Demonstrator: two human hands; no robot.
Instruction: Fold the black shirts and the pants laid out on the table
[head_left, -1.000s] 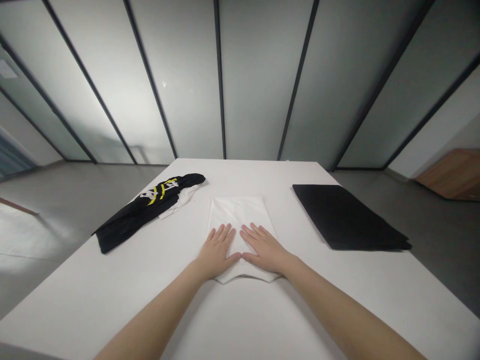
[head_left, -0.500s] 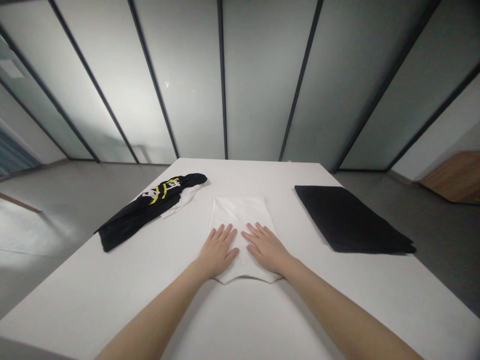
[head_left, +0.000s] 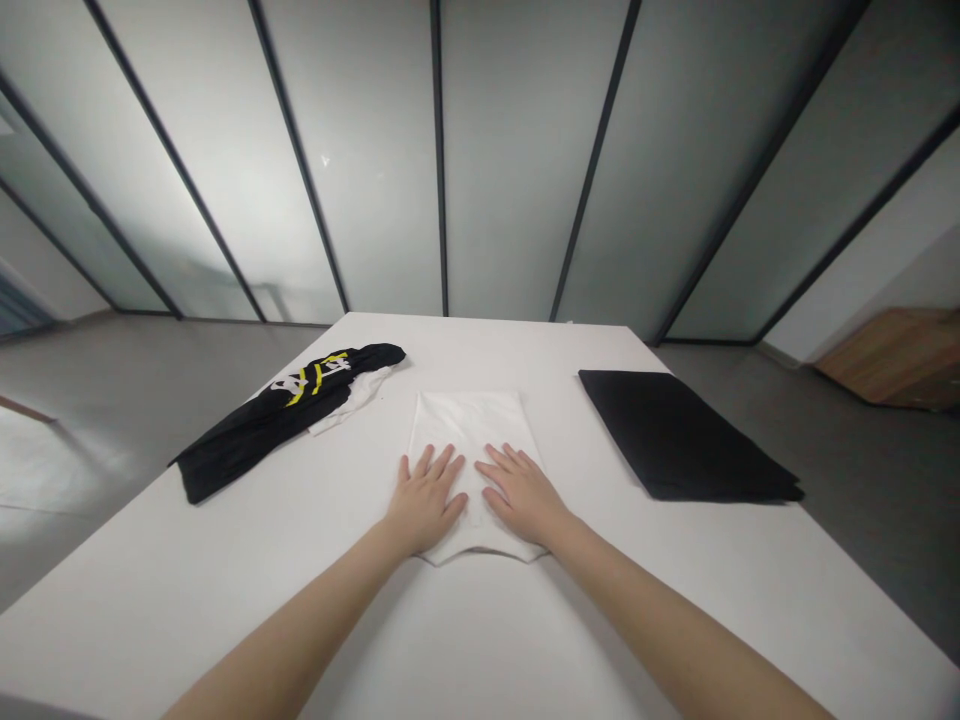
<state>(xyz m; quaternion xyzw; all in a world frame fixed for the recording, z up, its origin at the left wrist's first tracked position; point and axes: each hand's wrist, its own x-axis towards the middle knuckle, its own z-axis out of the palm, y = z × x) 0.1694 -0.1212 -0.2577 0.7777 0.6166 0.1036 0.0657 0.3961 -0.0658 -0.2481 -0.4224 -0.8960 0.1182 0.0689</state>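
Both open hands, the left hand (head_left: 424, 502) and the right hand (head_left: 523, 496), lay flat and ungripping on the near end of the folded white shirt (head_left: 466, 432) — its long axis ran straight toward the desk's (head_left: 225, 600) far edge.

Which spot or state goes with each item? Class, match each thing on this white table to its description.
Things:
1. Left hand
2. White folded cloth
3. Bunched black garment with yellow and white print
4. Flat folded black cloth

Descriptions:
A. Lying flat, right of centre
B. Pressing flat on folded fabric
C. Lying left of centre, over white fabric
D. Centre, under both hands

Pairs: 1-B; 2-D; 3-C; 4-A
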